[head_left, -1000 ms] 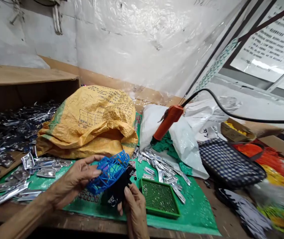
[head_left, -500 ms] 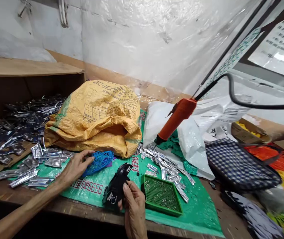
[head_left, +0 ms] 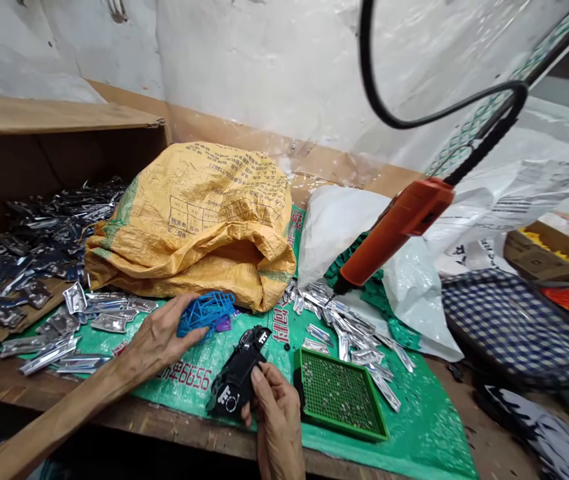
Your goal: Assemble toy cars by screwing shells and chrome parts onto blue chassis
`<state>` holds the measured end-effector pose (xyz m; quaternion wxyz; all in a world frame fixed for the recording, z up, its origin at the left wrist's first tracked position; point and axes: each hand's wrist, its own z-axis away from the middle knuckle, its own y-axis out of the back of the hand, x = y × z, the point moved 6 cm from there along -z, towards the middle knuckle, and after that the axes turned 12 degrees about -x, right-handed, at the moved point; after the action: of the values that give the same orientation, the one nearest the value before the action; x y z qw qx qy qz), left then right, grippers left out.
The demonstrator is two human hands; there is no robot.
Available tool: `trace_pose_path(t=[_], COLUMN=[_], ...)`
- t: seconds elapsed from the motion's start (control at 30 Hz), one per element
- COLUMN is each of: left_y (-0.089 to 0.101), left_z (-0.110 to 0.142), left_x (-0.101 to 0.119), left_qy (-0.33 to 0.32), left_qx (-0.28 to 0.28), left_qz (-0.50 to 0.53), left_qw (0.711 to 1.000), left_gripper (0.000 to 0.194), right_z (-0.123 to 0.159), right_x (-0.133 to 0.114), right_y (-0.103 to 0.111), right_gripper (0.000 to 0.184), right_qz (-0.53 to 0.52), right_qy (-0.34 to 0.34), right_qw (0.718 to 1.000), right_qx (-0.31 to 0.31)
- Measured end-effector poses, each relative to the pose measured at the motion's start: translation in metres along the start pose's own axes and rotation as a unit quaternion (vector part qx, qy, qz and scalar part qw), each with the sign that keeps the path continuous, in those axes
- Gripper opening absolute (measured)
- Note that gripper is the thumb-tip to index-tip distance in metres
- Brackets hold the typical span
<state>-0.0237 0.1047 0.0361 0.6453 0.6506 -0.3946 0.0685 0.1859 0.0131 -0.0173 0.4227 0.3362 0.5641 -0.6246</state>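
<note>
My left hand rests on the green mat with its fingers closed on a blue lattice plastic piece that lies in front of the yellow sack. A small purple bit shows under the blue piece. My right hand grips a black plastic part with white markings, held just above the mat at the table's front edge. A green mesh tray sits right beside that hand.
An orange corded tool hangs over a white plastic bag holding green pieces. Silver foil packets lie scattered on the mat, and dark ones fill a wooden shelf at left. A checked basket stands at right.
My left hand has lowered the blue lattice piece from beside the black part down to the mat near the sack. The view has shifted left and the orange tool has swung right.
</note>
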Motion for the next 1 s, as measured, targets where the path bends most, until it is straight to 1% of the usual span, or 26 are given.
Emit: trace_pose_path(t=[0.07, 0.13, 0.23, 0.27, 0.3, 0.33, 0.43, 0.5, 0.53, 0.6, 0.67, 0.77, 0.87, 1.0], left_y=[0.008, 0.018, 0.032, 0.033, 0.031, 0.025, -0.004, -0.022, -0.029, -0.039, -0.046, -0.051, -0.054, -0.053], left_z=[-0.002, -0.002, 0.005, 0.009, 0.013, 0.017, 0.031, 0.04, 0.044, 0.05, 0.053, 0.056, 0.059, 0.063], left_x=[-0.001, 0.003, 0.015, 0.019, 0.023, 0.028, 0.048, 0.059, 0.063, 0.069, 0.076, 0.085, 0.094, 0.106], left_qy=[0.021, 0.029, 0.04, 0.049, 0.059, 0.06, 0.036, 0.025, 0.023, 0.026, 0.028, 0.027, 0.005, -0.021], left_qx=[-0.005, 0.004, 0.038, 0.036, 0.022, -0.007, -0.14, -0.181, -0.184, -0.174, -0.157, -0.125, -0.118, -0.114], left_qz=[0.017, 0.033, 0.061, 0.086, 0.121, 0.163, 0.252, 0.282, 0.297, 0.325, 0.333, 0.309, 0.28, 0.247], left_qw=[1.0, 0.999, 0.997, 0.994, 0.991, 0.985, 0.957, 0.942, 0.937, 0.929, 0.929, 0.943, 0.953, 0.962], left_gripper=[0.046, 0.043, 0.047, 0.05, 0.052, 0.055, 0.059, 0.062, 0.062, 0.064, 0.065, 0.065, 0.065, 0.064], right_z=[0.001, 0.001, 0.002, 0.003, 0.004, 0.006, 0.014, 0.022, 0.027, 0.038, 0.047, 0.059, 0.069, 0.079], right_x=[-0.001, -0.001, -0.001, -0.002, -0.003, -0.004, -0.006, -0.01, -0.012, -0.017, -0.019, -0.023, -0.027, -0.028], right_y=[0.0, 0.001, 0.001, 0.002, 0.003, 0.003, 0.0, -0.003, -0.003, -0.004, -0.004, -0.001, 0.004, 0.01], right_gripper=[0.047, 0.046, 0.045, 0.045, 0.045, 0.045, 0.042, 0.039, 0.038, 0.038, 0.04, 0.041, 0.039, 0.038], right_qz=[-0.005, -0.004, 0.001, -0.003, -0.01, -0.016, -0.025, -0.02, -0.011, 0.01, 0.024, 0.041, 0.059, 0.016], right_qy=[0.001, 0.003, 0.017, 0.03, 0.047, 0.061, 0.072, 0.068, 0.067, 0.066, 0.067, 0.085, 0.099, 0.099], right_qw=[1.0, 1.0, 1.0, 0.999, 0.998, 0.997, 0.996, 0.997, 0.997, 0.997, 0.997, 0.993, 0.99, 0.99], right_qx=[0.001, 0.002, 0.017, 0.029, 0.042, 0.052, 0.047, 0.038, 0.036, 0.036, 0.041, 0.065, 0.081, 0.097])
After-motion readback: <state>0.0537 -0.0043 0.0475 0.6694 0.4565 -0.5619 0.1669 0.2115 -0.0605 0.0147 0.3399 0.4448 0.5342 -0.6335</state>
